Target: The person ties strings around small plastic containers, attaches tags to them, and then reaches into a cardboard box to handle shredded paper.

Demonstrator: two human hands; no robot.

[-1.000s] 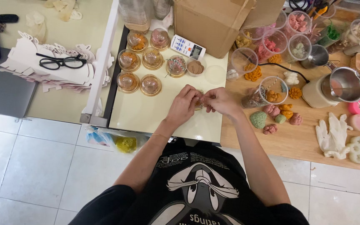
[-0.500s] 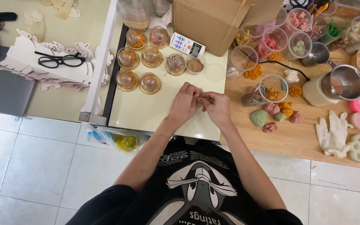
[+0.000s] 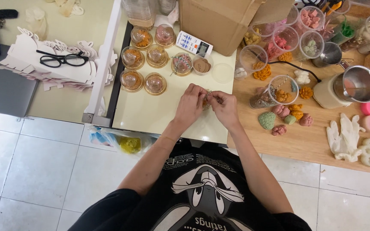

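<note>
My left hand (image 3: 191, 103) and my right hand (image 3: 224, 108) meet over the pale tabletop (image 3: 150, 111). Between the fingers of both sits a small domed box with twine (image 3: 207, 101), mostly hidden by them. Both hands pinch at it from either side. Just beyond my hands stand several clear domed boxes on gold bases (image 3: 144, 64), each with an orange flower shape inside, and one tied with twine (image 3: 181, 64).
A cardboard box (image 3: 219, 21) and a small white remote (image 3: 194, 43) lie behind. On the wooden board (image 3: 305, 141) to the right are clear cups of coloured flower shapes, loose shapes, a metal pot (image 3: 359, 83) and white gloves (image 3: 343, 137). Black glasses (image 3: 63, 59) rest on white cut-outs at left.
My hands have stayed together over the same spot, with the fingers shifting slightly around the small box. Nothing else has moved.
</note>
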